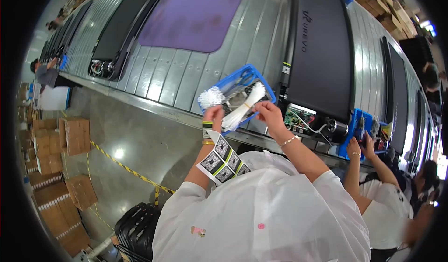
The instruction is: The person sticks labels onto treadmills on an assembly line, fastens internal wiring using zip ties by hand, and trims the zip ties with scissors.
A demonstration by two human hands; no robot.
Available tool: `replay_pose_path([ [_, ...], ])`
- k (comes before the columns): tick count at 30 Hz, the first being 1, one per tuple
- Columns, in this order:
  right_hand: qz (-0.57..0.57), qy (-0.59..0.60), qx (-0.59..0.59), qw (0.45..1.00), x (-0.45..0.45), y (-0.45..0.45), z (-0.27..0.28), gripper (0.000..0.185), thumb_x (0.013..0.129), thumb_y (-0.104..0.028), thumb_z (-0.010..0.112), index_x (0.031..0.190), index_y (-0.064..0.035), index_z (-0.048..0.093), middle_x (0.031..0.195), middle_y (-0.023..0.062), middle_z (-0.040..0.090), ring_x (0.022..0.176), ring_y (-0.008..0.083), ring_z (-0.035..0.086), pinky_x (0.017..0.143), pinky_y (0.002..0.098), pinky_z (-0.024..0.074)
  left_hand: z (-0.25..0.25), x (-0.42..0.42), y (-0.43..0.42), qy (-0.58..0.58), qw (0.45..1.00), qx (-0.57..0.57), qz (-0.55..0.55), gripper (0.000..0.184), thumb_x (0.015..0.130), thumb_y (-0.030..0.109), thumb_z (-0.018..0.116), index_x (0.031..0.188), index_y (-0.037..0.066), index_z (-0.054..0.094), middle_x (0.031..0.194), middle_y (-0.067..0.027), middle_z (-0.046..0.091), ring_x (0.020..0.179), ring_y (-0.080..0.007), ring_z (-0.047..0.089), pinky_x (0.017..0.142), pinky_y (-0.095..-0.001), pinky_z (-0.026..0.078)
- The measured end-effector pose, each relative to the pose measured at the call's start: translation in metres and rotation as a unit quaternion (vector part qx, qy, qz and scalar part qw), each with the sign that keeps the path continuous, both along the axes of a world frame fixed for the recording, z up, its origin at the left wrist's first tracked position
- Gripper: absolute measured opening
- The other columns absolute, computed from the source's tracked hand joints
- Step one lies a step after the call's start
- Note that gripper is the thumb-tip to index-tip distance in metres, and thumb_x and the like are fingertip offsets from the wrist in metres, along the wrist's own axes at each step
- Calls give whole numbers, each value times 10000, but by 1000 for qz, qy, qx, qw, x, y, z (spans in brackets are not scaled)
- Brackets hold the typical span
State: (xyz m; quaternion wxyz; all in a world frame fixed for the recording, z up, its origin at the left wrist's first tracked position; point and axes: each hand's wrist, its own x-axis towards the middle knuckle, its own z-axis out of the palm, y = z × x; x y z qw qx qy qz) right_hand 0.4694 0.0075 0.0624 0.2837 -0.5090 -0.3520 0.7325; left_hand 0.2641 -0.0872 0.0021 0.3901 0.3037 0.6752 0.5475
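Observation:
A blue plastic bin (233,76) sits at the near edge of the metal line. In it lie a banded bundle of white cable ties (240,112), a heap of small white parts (211,97) and blue-handled scissors (246,77). My left hand (213,115) is at the bin's near left corner, fingers pinched below the white heap. My right hand (269,113) is pinched beside the tie bundle at the near right. What either pinch holds is too small to make out. A strip of black, white and green labels (224,159) hangs from my left wrist.
A black treadmill deck (324,52) with an exposed circuit board (298,116) lies to the right. A purple mat (196,15) is further back. At right, a co-worker's hands (361,145) work at another blue bin (353,122). Cardboard boxes (74,135) stand at left.

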Motion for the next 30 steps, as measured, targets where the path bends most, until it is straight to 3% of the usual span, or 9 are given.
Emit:
replay_pose_path([
  [2, -32, 24, -37, 999, 30, -20, -1, 104, 893, -162, 582, 918, -66, 611, 843, 22, 651, 621, 76, 558, 610, 238, 483, 27, 52, 14, -145, 982, 38, -114, 237, 865, 156, 637, 1053, 12, 628, 898, -30, 642, 799, -89, 574, 718, -226, 469],
  [9, -142, 104, -120, 977, 131, -66, -16, 102, 874, -133, 600, 952, -69, 616, 835, 23, 655, 603, 67, 535, 594, 228, 466, 20, 151, 36, -214, 935, -39, -279, 187, 860, 183, 646, 949, 19, 657, 803, -27, 639, 711, -93, 575, 669, -227, 471],
  [12, -29, -173, 187, 966, 160, -81, -25, 133, 846, -131, 628, 932, -30, 636, 773, 30, 654, 617, 79, 553, 582, 238, 461, 5, 186, 37, -220, 918, -85, -320, 192, 857, 199, 649, 935, 24, 658, 772, -18, 632, 690, -85, 566, 649, -220, 461],
  [17, -16, -209, 143, 967, 187, -93, -22, 124, 862, -121, 615, 884, -3, 642, 687, -8, 592, 567, 68, 491, 554, 224, 431, -10, 225, 36, -189, 897, -165, -363, 210, 844, 222, 664, 930, 30, 655, 780, -19, 628, 673, -82, 559, 621, -216, 454],
  [19, -84, -167, 90, 978, 199, -98, -34, 119, 850, -118, 622, 834, -2, 646, 651, -5, 586, 570, 64, 501, 546, 221, 428, -5, 236, 41, -169, 893, -178, -377, 219, 838, 227, 672, 929, 29, 655, 796, -27, 631, 671, -87, 565, 619, -219, 460],
  [22, -159, -157, 42, 974, 217, -106, -55, 120, 827, -123, 634, 811, -5, 651, 640, 24, 601, 575, 84, 530, 543, 242, 436, 8, 246, 65, 100, 887, 0, -450, 213, 778, 207, 703, 927, 64, 648, 893, -51, 641, 750, -139, 582, 648, -270, 462],
  [23, -186, -178, 28, 966, 224, -110, -61, 121, 810, -129, 643, 814, -9, 655, 647, 52, 618, 578, 106, 554, 545, 265, 446, 7, 248, 80, 102, 879, -4, -466, 213, 778, 207, 703, 927, 64, 648, 893, -51, 641, 750, -139, 582, 648, -270, 462],
  [25, -229, -198, 12, 953, 226, -118, -70, 126, 793, -135, 651, 818, -12, 659, 655, 80, 636, 581, 128, 578, 546, 288, 456, 5, 252, 111, 428, 750, 228, -450, 305, 701, 201, 727, 970, 104, 622, 984, -61, 610, 859, -214, 573, 719, -336, 455],
  [30, -255, -347, 14, 903, 220, -121, -79, 144, 756, -169, 634, 769, -29, 664, 699, 127, 651, 632, 240, 626, 590, 342, 478, 13, 280, 129, 529, 623, 172, -549, 398, 652, 207, 737, 1015, 132, 593, 948, -58, 565, 917, -254, 543, 768, -382, 436],
])
